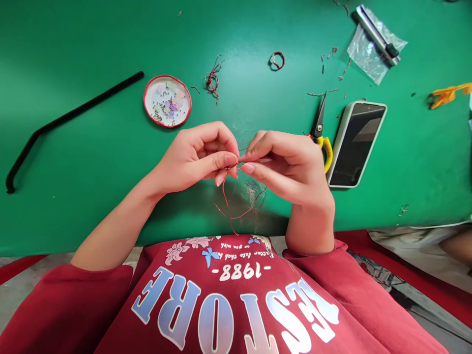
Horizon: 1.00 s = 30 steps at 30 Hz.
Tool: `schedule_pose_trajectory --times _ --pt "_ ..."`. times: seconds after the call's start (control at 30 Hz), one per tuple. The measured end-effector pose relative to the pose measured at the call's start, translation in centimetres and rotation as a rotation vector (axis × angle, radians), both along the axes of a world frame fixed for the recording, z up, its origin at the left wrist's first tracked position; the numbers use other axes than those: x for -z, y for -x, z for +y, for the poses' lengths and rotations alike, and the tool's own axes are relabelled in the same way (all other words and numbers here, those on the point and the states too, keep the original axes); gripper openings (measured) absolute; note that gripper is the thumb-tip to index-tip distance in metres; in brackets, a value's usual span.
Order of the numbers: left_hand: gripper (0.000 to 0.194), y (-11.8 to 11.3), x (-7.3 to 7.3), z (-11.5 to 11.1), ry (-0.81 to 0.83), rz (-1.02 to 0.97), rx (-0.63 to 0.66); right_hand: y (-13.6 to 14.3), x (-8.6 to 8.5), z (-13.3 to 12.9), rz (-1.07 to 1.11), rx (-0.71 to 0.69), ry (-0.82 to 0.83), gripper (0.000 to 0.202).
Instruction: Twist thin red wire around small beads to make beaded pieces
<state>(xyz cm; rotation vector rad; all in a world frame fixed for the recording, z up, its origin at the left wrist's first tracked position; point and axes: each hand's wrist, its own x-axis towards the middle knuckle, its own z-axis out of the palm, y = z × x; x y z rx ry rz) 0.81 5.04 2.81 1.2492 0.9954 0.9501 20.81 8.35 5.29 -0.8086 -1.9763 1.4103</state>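
Thumb and fingers of my left hand (206, 155) are pinched around a thin red cord (225, 194). Its loose ends hang and curl below my fingers toward my shirt. Close against it on the right, my right hand (285, 160) also pinches part of the cord between thumb and index finger. A darker strand shows between the two hands. Small beads or a knot seem to sit at the left fingertips, mostly hidden by the fingers.
A red-rimmed lid (167, 102) holds beads. Beyond my hands lie a tangled red cord (212, 82) and a finished-looking ring of cord (277, 61). Yellow-handled scissors (320, 130), a phone (357, 145), a silver tube (378, 37) on a plastic bag and a black bent rod (73, 118) surround them.
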Motion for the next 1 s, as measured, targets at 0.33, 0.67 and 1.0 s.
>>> schedule_pose_trajectory --times 0.33,0.67,1.0 --pt "0.047 -0.2 0.0 -0.4 -0.034 0.065 0.005 0.5 0.7 -0.2 0.180 0.032 0.346 0.043" --pt "0.033 -0.6 0.3 -0.5 -0.062 0.083 -0.097 1.2 0.9 -0.7 0.019 0.206 0.119 0.057" --pt "0.021 -0.8 0.4 -0.6 -0.090 0.150 -0.179 0.6 0.1 -0.7 -0.282 0.133 -0.203 0.021"
